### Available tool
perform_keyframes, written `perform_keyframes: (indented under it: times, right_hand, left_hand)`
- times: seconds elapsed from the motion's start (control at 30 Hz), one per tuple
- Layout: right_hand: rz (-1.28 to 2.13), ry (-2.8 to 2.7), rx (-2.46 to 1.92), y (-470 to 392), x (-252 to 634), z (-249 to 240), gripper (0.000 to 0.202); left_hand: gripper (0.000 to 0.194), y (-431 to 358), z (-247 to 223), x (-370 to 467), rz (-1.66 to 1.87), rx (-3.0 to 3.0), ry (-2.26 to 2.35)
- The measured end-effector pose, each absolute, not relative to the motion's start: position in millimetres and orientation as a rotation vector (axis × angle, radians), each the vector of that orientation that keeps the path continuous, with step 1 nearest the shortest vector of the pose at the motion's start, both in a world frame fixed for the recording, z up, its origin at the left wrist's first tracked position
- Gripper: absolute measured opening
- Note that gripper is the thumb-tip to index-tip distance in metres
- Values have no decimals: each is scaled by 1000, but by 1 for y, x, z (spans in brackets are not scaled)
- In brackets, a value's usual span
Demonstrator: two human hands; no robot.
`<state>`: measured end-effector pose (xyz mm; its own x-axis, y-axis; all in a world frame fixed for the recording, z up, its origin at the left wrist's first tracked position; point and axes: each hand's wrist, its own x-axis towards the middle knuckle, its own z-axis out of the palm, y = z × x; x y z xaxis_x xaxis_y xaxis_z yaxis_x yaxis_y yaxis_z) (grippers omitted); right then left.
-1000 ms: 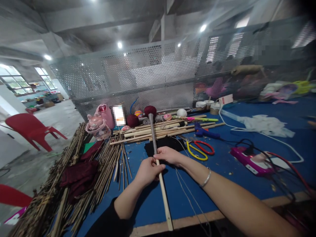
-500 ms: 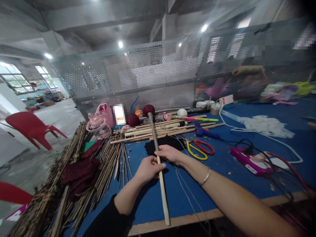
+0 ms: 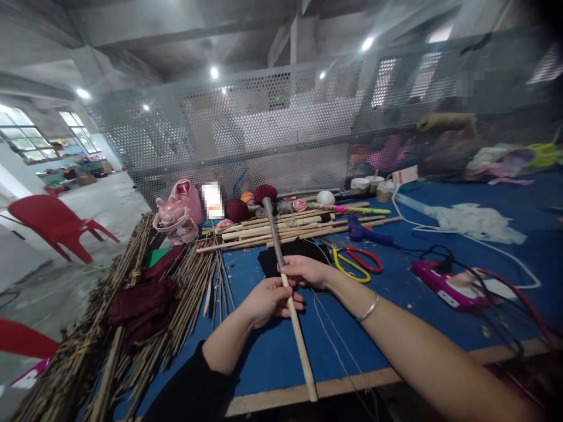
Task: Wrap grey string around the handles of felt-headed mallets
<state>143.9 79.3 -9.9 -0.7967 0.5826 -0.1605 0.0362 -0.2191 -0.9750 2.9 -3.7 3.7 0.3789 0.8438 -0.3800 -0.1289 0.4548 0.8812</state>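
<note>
Both my hands hold one long wooden stick (image 3: 301, 349) above the blue table (image 3: 396, 316). My left hand (image 3: 269, 300) grips it near the middle, and my right hand (image 3: 305, 271) pinches it just above that. The stick's upper part (image 3: 272, 234) is wrapped in grey thread and points away from me; its bare lower end reaches the table's front edge. A thin thread (image 3: 332, 334) trails down from my right hand across the table.
Bundles of thin sticks (image 3: 132, 328) and dark red cloth (image 3: 138, 305) lie at left. Longer poles (image 3: 299, 225), yarn balls (image 3: 237, 209), a pink jug (image 3: 178, 217), scissors (image 3: 356, 264), a blue glue gun (image 3: 367, 234), a pink power strip (image 3: 444, 284) with cables lie beyond. A perforated metal screen (image 3: 281, 135) backs the table.
The stick's lower end has swung slightly to the right and its top tilted left. My left hand's fingers have loosened a little around it. Both hands stay in nearly the same place.
</note>
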Motion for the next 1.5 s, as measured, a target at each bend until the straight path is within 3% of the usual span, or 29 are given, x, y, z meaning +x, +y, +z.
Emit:
perform_keyframes:
  times: [0.17,0.43,0.67,0.9,1.13,1.33,1.5]
  right_hand:
    - [2002,-1657,-740,76,138,-9,30]
    - [2121,-1697,-700,84,149,-9,27]
    - [2024,-1669,-767,82,145,-12,24]
    - [2155,-1582,-762,82,148,-5,25]
    - [1992,-1524,-903,82,144,-10,23]
    - [2249,-1450,-674,80,148,-3,29]
    - [2078,-1539,-790,76,140,-11,24]
  left_hand:
    - [32,-4,1,7,897,1044,1224]
    - [33,-2,6,-2,740,875,993]
    - [34,-3,1,-1,818,1054,1233]
    - [33,-1,8,-4,771,820,893]
    - [37,-5,-1,1,760,1065,1187]
    - [33,-7,9,0,717,901,908]
    - [32,-6,3,1,696,964,1037]
